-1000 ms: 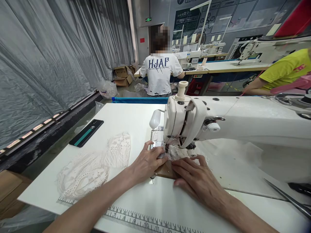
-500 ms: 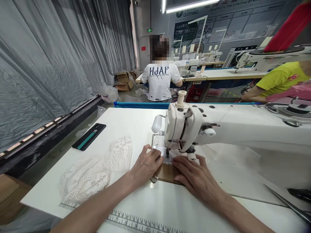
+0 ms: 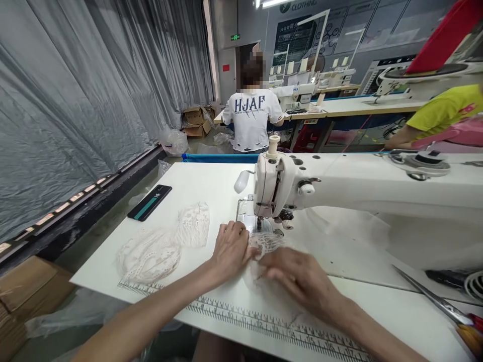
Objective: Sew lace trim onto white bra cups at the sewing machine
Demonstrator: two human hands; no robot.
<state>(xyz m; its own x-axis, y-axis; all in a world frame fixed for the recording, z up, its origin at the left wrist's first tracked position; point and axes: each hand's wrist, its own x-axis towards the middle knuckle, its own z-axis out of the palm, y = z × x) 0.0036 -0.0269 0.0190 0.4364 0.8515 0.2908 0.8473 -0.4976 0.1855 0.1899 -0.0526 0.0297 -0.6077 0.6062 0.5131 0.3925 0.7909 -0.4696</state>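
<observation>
At the frame's centre, we have white lace (image 3: 267,242) on the table (image 3: 222,181), just below the left end of the sewing machine (image 3: 339,176). Our left hand (image 3: 231,249) touches it, fingers curled; our right hand (image 3: 304,276) is blurred alongside. We cannot tell whether either grip is clamped. Other lace pieces (image 3: 153,256) lie left of centre.

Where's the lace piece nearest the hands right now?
In the head view, slightly right of centre and below it: the lace piece lies just in front of the sewing machine, between the left hand and right hand.
</observation>
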